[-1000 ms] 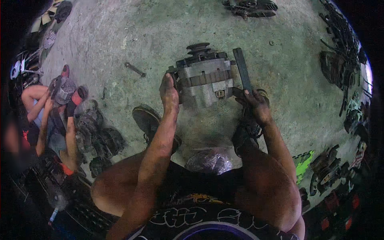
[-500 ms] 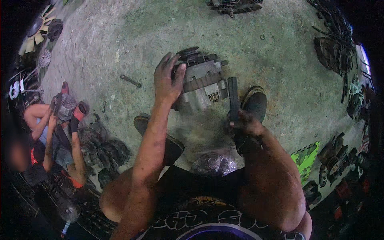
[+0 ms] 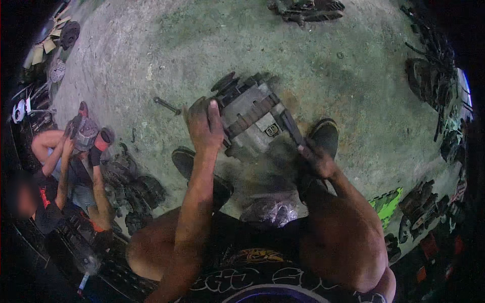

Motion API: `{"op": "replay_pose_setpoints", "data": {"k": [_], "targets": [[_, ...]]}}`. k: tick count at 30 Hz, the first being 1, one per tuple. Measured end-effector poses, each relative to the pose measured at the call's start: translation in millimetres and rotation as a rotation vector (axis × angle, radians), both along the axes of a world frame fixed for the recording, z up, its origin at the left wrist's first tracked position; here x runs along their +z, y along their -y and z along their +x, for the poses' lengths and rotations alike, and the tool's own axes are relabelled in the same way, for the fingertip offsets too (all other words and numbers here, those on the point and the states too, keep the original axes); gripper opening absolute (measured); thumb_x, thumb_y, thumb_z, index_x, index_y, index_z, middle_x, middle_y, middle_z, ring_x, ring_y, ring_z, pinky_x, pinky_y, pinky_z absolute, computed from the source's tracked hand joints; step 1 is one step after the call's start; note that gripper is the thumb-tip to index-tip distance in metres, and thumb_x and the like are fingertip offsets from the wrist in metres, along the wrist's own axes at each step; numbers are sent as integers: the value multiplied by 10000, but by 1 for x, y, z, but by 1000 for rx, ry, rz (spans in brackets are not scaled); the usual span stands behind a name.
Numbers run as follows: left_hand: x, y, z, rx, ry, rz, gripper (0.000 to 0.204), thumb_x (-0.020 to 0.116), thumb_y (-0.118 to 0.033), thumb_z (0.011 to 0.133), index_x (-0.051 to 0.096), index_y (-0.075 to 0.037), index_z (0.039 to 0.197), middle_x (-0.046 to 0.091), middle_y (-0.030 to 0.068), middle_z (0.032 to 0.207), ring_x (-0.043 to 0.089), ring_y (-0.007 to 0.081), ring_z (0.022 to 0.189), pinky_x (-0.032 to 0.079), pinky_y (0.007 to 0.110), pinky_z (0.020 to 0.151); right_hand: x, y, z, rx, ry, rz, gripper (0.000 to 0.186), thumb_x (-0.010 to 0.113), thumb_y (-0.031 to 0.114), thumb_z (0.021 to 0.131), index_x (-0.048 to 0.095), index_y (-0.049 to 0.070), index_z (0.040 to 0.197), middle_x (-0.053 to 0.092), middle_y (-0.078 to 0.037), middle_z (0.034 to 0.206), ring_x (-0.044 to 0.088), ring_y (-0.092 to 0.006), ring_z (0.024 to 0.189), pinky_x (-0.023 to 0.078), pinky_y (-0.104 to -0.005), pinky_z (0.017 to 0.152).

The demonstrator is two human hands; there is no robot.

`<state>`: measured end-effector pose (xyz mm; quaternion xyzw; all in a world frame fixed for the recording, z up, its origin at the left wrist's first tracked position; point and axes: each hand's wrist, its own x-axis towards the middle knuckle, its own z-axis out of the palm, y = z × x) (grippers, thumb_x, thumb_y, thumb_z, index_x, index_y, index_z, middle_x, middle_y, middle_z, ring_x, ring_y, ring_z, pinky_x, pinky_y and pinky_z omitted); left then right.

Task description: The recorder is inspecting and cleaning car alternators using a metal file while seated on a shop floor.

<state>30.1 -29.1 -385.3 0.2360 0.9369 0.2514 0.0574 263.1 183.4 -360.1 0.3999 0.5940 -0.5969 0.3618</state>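
Note:
A grey metal alternator (image 3: 247, 121) sits on the floor between my feet, its dark pulley (image 3: 225, 82) toward the far left. My left hand (image 3: 205, 126) is closed on the near left side of its body, thumb over the casing. A long dark bar-shaped tool (image 3: 289, 126) lies along the right side of the alternator, apparently touching it. My right hand (image 3: 319, 159) is closed round the near end of this bar; the exact kind of tool is too dark to tell. Left of the alternator, a small wrench (image 3: 166, 105) rests on the floor.
At the left, another person (image 3: 58, 187) sits holding a round metal part (image 3: 86, 134). Dark machine parts (image 3: 136, 194) lie near that person, with more (image 3: 427, 86) along the right. Crumpled clear plastic (image 3: 270, 211) is between my legs. A green mat (image 3: 386, 206) lies at right.
The alternator has turned counterclockwise and shifted slightly nearer. My left hand has moved nearer, down its side. The bar in my right hand has tilted left and come against the casing.

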Motion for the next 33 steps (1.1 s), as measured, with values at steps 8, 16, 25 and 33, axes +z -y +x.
{"op": "replay_pose_setpoints", "data": {"k": [8,16,25,33], "targets": [[-38,14,1,233,337,523,290,453,-276,965,516,-19,845,420,87,732,417,186,672,368,331,618,-19,-9,6,97,-310,111,453,551,397,957,549,-20,1133,599,-215,1082,568,-280,1027,421,-394,925],[-22,10,7,115,134,339,223,434,-204,970,514,-6,906,469,150,791,477,306,691,406,407,652,0,-14,-31,49,-226,92,396,584,318,939,497,34,1201,600,-195,1024,581,-274,963,454,-397,852],[0,-32,7,28,30,323,239,479,-240,951,565,-19,977,562,172,916,566,349,872,460,416,759,0,-25,-8,102,-561,514,513,540,256,943,397,73,1401,555,-218,1229,560,-376,1091,428,-429,941],[-1,-45,-6,29,-90,115,265,517,-268,943,597,-17,968,569,139,959,515,312,896,406,418,830,-13,-12,-2,266,-727,580,503,517,164,940,398,120,1427,568,-248,1212,569,-410,1085,458,-443,892]]}}
